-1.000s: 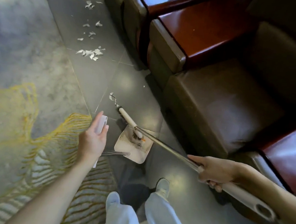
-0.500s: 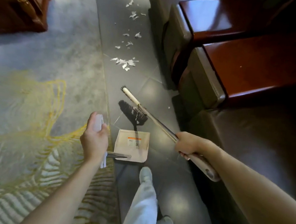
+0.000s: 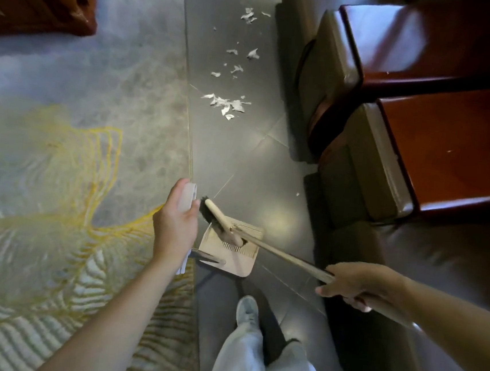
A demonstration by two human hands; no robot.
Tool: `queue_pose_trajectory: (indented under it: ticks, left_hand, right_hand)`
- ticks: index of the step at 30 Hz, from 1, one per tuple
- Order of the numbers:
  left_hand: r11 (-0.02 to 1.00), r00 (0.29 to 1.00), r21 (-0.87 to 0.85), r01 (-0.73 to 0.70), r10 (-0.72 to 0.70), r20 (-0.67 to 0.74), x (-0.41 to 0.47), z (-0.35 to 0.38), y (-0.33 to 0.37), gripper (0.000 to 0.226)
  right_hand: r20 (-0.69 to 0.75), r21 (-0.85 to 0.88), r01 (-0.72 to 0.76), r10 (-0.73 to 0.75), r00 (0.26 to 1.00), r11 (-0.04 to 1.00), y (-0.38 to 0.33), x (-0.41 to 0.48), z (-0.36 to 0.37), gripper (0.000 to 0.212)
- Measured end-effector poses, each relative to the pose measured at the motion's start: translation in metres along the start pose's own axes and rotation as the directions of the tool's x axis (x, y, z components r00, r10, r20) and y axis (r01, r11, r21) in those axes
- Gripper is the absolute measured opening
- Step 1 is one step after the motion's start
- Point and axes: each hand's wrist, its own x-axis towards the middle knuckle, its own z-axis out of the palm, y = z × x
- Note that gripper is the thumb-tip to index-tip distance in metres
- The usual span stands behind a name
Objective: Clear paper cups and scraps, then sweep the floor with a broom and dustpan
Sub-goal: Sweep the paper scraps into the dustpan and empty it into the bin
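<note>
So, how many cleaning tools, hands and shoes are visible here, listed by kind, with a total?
broom: 1
dustpan: 1
hands: 2, the left hand and the right hand
shoe: 1
Total: 5

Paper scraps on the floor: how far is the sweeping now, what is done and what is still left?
Done: little can be confirmed; no cups show in this view. In hand: the left hand holds the dustpan by its handle, the right hand holds the broom, whose head sits over the pan. Left: the paper scraps lie unswept ahead on the dark tiles, beside the sofas.
</note>
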Motion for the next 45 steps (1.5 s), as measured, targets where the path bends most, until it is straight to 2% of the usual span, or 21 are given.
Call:
queue_pose_trajectory:
  ticks: [1,3,5,7,10,13,18,22,27,30,35,39,41,43,45]
  left_hand:
    - [1.0,1.0,0.002,-0.001,0.001,0.022,0.002,0.003,0.004,0.039]
    - [1.0,0.996,0.011,-0.029,0.028,0.079,0.004,0.007,0.01,0.037]
    - [0.997,0.991,-0.003,-0.075,0.075,0.113,0.003,0.012,0.018,0.036]
    - [0.995,0.988,-0.014,-0.101,0.102,0.116,0.003,0.021,0.026,0.035]
    - [0.991,0.977,-0.004,-0.134,0.133,0.164,0.008,0.043,0.045,0.035]
    - [0.99,0.967,0.019,-0.139,0.131,0.218,0.012,0.067,0.063,0.035]
    - [0.99,0.959,0.036,-0.139,0.126,0.254,0.017,0.112,0.092,0.037]
    - [0.992,0.962,0.041,-0.118,0.104,0.251,0.018,0.14,0.112,0.036]
    - [0.993,0.976,0.047,-0.11,0.098,0.196,0.035,0.149,0.123,0.035]
    - [0.994,0.981,0.032,-0.103,0.096,0.169,0.052,0.151,0.125,0.035]
    - [0.998,0.997,0.003,-0.057,0.057,0.059,0.101,0.145,0.13,0.036]
    - [0.999,0.999,-0.045,-0.005,0.004,-0.032,0.163,0.14,0.139,0.035]
    - [0.997,0.997,-0.075,0.023,-0.029,-0.075,0.199,0.136,0.138,0.037]
    - [0.992,0.994,-0.11,0.055,-0.066,-0.092,0.238,0.132,0.135,0.037]
    - [0.987,0.991,-0.138,0.085,-0.098,-0.09,0.278,0.13,0.134,0.037]
  right_hand:
    - [0.046,0.107,0.024,-0.029,0.999,0.994,0.012,-0.009,-0.007,0.024]
    - [0.07,0.241,0.058,-0.077,0.995,0.969,0.033,-0.023,-0.017,0.039]
    - [0.039,0.293,0.085,-0.101,0.994,0.952,0.05,-0.03,-0.025,0.057]
    - [-0.014,0.32,0.107,-0.109,0.994,0.941,0.064,-0.031,-0.032,0.063]
    - [-0.14,0.205,0.137,-0.109,0.984,0.969,0.085,-0.024,-0.056,0.065]
    - [-0.23,0.129,0.098,-0.066,0.971,0.987,0.108,-0.015,-0.088,0.066]
    - [-0.271,0.078,-0.008,0.029,0.962,0.997,0.143,0.013,-0.126,0.07]
    - [-0.234,0.015,0.017,-0.013,0.972,1.0,0.149,0.043,-0.133,0.073]
    - [-0.031,0.086,0.128,-0.126,0.992,0.988,0.151,0.034,-0.14,0.071]
    - [-0.008,0.103,0.163,-0.163,0.987,0.981,0.144,0.016,-0.16,0.068]
    - [-0.099,0.024,0.184,-0.181,0.979,0.983,0.105,0.001,-0.211,0.068]
    - [-0.215,-0.08,0.141,-0.155,0.964,0.987,0.049,0.026,-0.288,0.069]
    - [-0.252,-0.07,0.126,-0.14,0.957,0.99,0.017,0.042,-0.326,0.071]
    - [-0.287,-0.079,0.121,-0.139,0.948,0.989,-0.015,0.057,-0.362,0.073]
    - [-0.346,-0.158,0.106,-0.156,0.925,0.982,-0.046,0.068,-0.399,0.072]
